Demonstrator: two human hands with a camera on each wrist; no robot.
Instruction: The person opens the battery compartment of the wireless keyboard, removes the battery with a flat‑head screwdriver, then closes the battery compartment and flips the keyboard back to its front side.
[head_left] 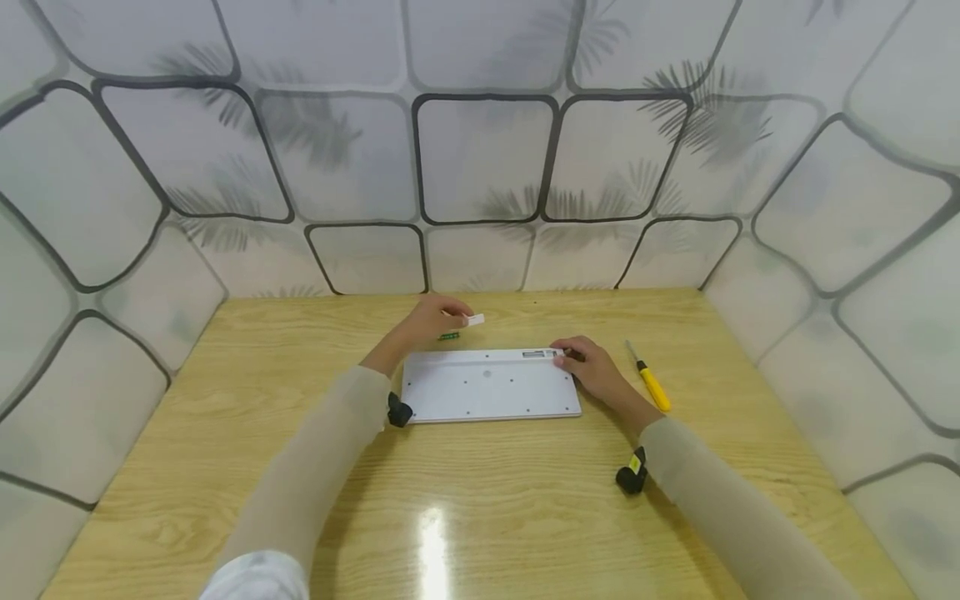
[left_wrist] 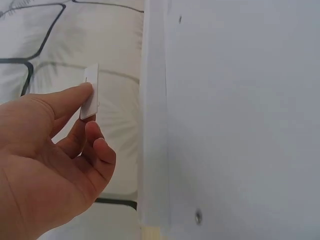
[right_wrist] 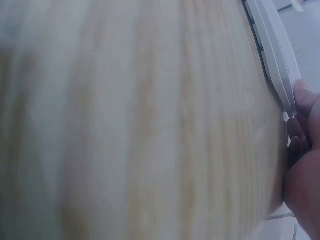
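A white keyboard lies face down on the table, screw heads dotted over its back. Near its far right corner the battery compartment is uncovered. My left hand pinches a small white battery cover between thumb and fingers, beyond the keyboard's far edge. Just below that hand lie green batteries, partly hidden by it. My right hand grips the keyboard's far right corner, thumb on top beside the compartment. In the right wrist view the fingers curl at the keyboard's edge, and key sides show underneath.
To the right of the right hand lies a screwdriver with a yellow handle, its shaft pointing away. The wooden table meets a patterned fabric wall at the back and sides. A black wrist camera hangs at the right sleeve.
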